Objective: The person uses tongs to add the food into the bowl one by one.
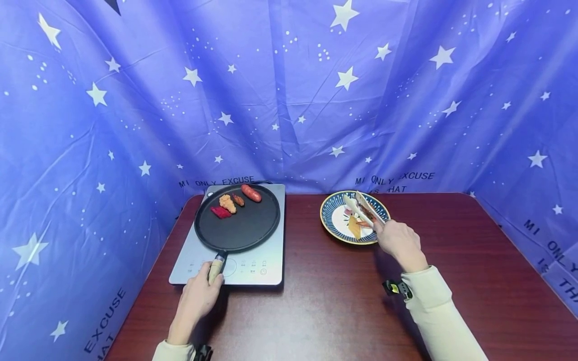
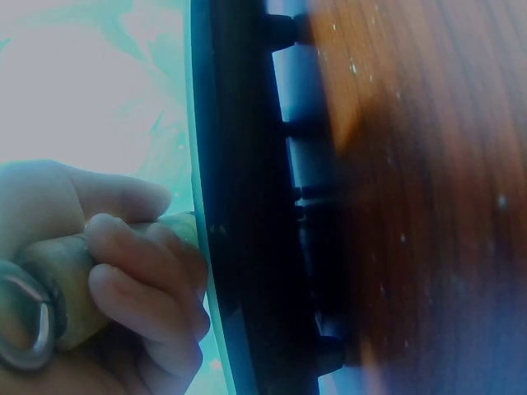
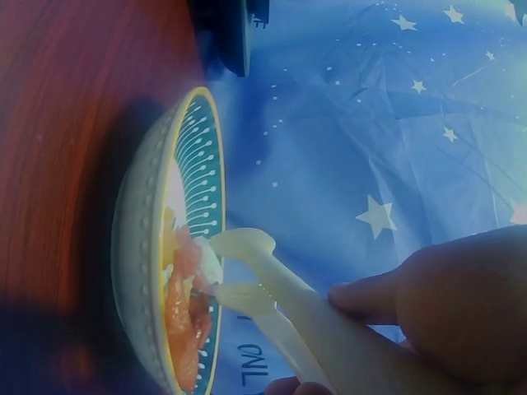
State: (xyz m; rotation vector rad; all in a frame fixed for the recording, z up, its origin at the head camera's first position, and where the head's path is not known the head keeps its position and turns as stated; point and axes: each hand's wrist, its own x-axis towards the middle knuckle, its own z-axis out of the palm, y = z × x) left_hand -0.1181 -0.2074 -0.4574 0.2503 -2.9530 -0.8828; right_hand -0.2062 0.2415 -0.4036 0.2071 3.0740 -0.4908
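Note:
My left hand (image 1: 198,293) grips the wooden handle (image 1: 215,268) of a flat black pan (image 1: 244,228), its fingers curled round the handle in the left wrist view. On the pan's far side lie a sausage (image 1: 251,193), a small brown piece (image 1: 238,200), a golden fried piece (image 1: 228,203) and a dark red piece (image 1: 221,212). My right hand (image 1: 399,240) holds cream-coloured tongs (image 3: 305,317) over a patterned plate (image 1: 326,224). The tongs' tips stand a little apart, right at the food (image 3: 183,325) in the plate. A yellow wedge (image 1: 354,227) lies there too.
Under the pan sits a silver induction cooker (image 1: 185,271) with touch controls along its front. Both cooker and plate stand on a dark red wooden table (image 1: 311,306). A blue star-printed curtain (image 1: 280,90) hangs close behind the table and at both sides.

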